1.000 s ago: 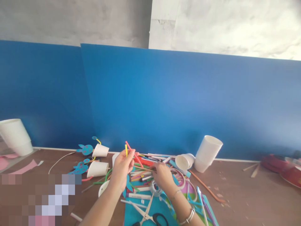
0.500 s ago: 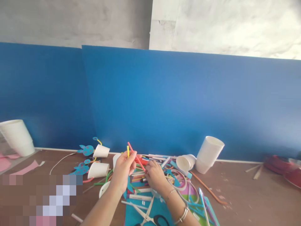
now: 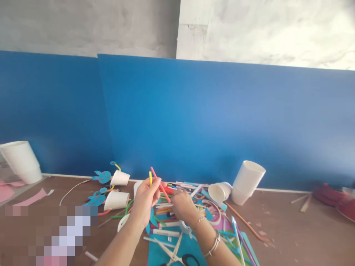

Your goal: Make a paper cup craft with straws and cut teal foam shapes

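My left hand (image 3: 145, 199) is closed, pinching a red straw (image 3: 161, 186) between thumb and fingers. A short yellow straw (image 3: 150, 178) sticks up from the same grip. Over a jumbled pile of straws and markers is my right hand (image 3: 182, 205), its fingers curled down and their tips hidden. Below it lie a roll of tape (image 3: 185, 227), a white marker (image 3: 165, 232) and open scissors (image 3: 174, 255) on blue paper (image 3: 155, 249).
White paper cups with blue rabbit-head cutouts (image 3: 103, 177) lie at left. Stacked paper cups (image 3: 247, 183) lean at right beside a tipped cup (image 3: 219, 192). Another cup stack (image 3: 22, 162) stands far left. A blue partition (image 3: 194, 118) rises behind the brown table (image 3: 288, 236).
My right hand has shifted slightly, its fingers drawing away from the red straw's lower end and curling toward the pile. My left hand keeps its hold almost unmoved.
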`<state>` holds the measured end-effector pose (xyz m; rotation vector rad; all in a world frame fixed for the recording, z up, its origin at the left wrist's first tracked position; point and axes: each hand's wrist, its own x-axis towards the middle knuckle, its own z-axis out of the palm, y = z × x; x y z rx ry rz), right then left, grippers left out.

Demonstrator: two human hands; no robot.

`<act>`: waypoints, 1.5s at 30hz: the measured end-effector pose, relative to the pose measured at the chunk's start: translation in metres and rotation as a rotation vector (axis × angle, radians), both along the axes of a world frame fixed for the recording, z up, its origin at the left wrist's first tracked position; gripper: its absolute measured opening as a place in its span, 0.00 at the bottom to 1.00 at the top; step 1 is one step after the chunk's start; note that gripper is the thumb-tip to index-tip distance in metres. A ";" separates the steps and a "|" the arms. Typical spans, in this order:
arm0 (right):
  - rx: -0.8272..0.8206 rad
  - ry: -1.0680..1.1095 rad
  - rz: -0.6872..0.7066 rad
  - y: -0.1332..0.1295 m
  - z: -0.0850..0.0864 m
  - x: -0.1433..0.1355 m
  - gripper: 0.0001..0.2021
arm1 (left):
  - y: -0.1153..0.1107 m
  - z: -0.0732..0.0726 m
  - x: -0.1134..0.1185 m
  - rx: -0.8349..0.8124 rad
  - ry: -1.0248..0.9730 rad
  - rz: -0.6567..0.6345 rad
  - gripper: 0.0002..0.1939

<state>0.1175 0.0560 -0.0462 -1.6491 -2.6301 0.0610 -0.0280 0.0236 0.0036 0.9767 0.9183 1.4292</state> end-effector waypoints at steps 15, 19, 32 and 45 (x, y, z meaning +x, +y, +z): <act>-0.030 0.558 -0.068 0.014 0.001 0.017 0.06 | 0.000 -0.002 0.000 -0.013 0.019 0.008 0.16; -0.091 0.899 -0.121 0.004 0.016 0.037 0.15 | -0.002 -0.003 0.002 -0.048 0.045 -0.005 0.18; -0.254 0.899 -0.251 -0.012 0.032 0.056 0.11 | -0.011 0.008 0.007 -0.156 0.140 -0.156 0.20; -0.119 0.358 -0.228 -0.008 0.020 0.058 0.13 | -0.008 0.006 0.002 -0.117 0.103 -0.119 0.18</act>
